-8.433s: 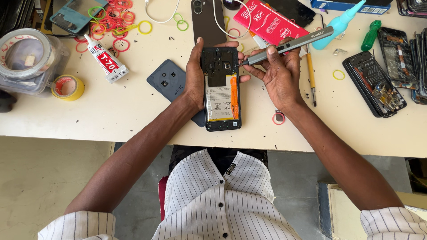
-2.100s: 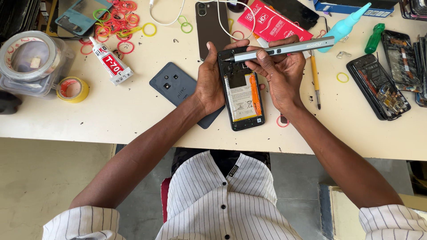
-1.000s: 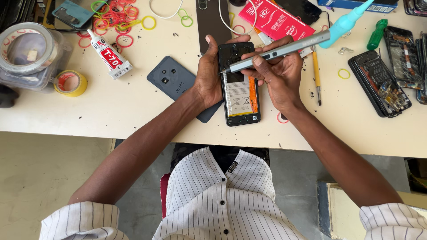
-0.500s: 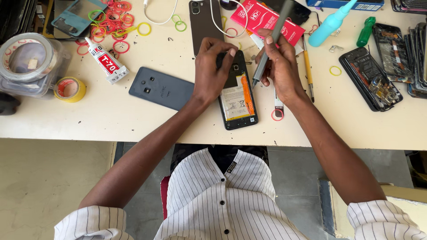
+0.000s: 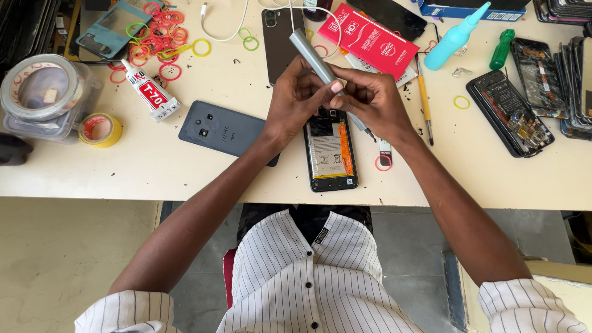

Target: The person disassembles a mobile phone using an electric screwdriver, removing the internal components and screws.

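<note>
An opened black phone (image 5: 330,154) lies on the white table (image 5: 185,172), its battery with an orange strip facing up. Both hands meet just above its top end. My right hand (image 5: 370,102) grips a grey pen-shaped screwdriver (image 5: 310,54) that slants up to the left. My left hand (image 5: 295,102) pinches the same tool lower on its shaft. The tool's tip is hidden behind my fingers. A dark blue back cover (image 5: 225,128) rests to the left of the phone.
A glue tube (image 5: 151,94), coloured rubber bands (image 5: 161,38), tape rolls (image 5: 102,129), a dark phone (image 5: 280,37), a red packet (image 5: 370,42), a turquoise squeeze bottle (image 5: 455,37), a green screwdriver (image 5: 501,49) and dismantled phones (image 5: 510,112) lie around.
The left hand has lifted off the phone and joined the right hand on the grey tool. The tool now slants up to the left instead of standing upright.
</note>
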